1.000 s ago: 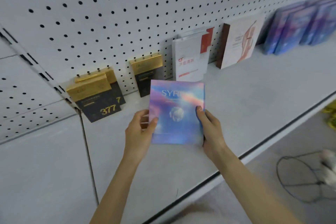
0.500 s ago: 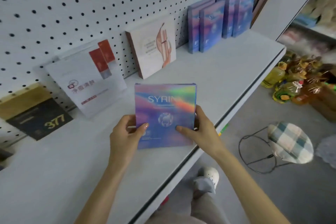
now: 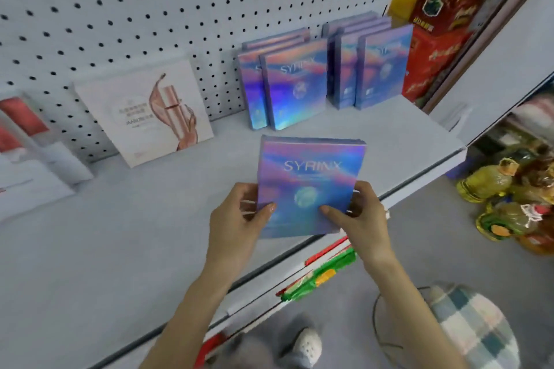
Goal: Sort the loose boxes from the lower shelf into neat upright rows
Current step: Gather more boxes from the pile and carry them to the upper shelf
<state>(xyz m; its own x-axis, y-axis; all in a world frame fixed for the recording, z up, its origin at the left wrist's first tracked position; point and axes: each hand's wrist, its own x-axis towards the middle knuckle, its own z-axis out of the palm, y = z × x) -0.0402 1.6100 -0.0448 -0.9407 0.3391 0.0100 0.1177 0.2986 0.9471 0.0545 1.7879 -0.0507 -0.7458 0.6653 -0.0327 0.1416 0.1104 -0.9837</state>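
The iridescent box [image 3: 308,186] marked SYRINX is upright and face-on above the front edge of the shelf [image 3: 120,249], held between both hands; the left hand [image 3: 236,219] pinches its lower corner at eight o'clock, thumb on the printed face and fingers curled behind; the right hand [image 3: 362,213] pinches the corner at four o'clock the same way. Whether the bottom edge touches the shelf or hangs just above it is hard to tell, since the hands cover it.

At twelve o'clock from the held box a left row of matching boxes [image 3: 295,84] leans back toward the pegboard [image 3: 150,9]; at one o'clock a right row [image 3: 379,66] stands beside red cartons [image 3: 440,9]; at ten o'clock a white box [image 3: 144,111] with a lipstick picture leans alone.

The box looks like thin glossy card, so probably light and stiff on its edges but easy to dent on the broad face; the foil finish may slip under dry fingers. Holding it by the two side edges near the bottom seems best; that leaves the base free to be set down flat in front of a row, with one hand spare to steady the leaning boxes behind.
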